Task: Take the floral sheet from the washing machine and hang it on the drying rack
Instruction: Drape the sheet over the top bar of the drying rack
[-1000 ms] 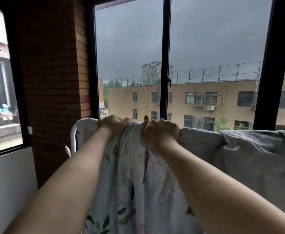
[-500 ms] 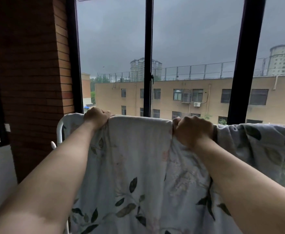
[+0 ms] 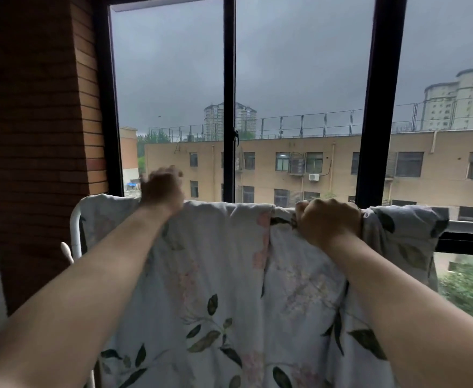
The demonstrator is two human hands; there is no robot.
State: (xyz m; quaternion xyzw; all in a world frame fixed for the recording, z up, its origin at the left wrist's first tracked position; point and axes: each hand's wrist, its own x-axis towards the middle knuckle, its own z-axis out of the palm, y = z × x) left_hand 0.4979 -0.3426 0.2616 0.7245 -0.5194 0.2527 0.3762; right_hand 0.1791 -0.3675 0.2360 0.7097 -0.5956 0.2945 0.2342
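Observation:
The floral sheet (image 3: pixel 224 275), pale with dark leaves and pink flowers, hangs over the top rail of the white drying rack (image 3: pixel 74 233) in front of the window. My right hand (image 3: pixel 327 222) is closed on a bunched fold of the sheet at the rail. Further left, my left hand (image 3: pixel 161 189) is blurred and raised just above the sheet's top edge, fingers loose, with no cloth in it. The sheet hides most of the rack; only its left tube and a small white knob show.
A black-framed window (image 3: pixel 229 107) stands close behind the rack, with its sill at the right (image 3: pixel 470 233). A brick wall (image 3: pixel 33 135) closes off the left side. Outside are a tan building and a grey sky.
My left hand has let go of the sheet's top edge and lifted above it. My right hand has kept its grip. The sheet lies spread wider along the rail than a second ago.

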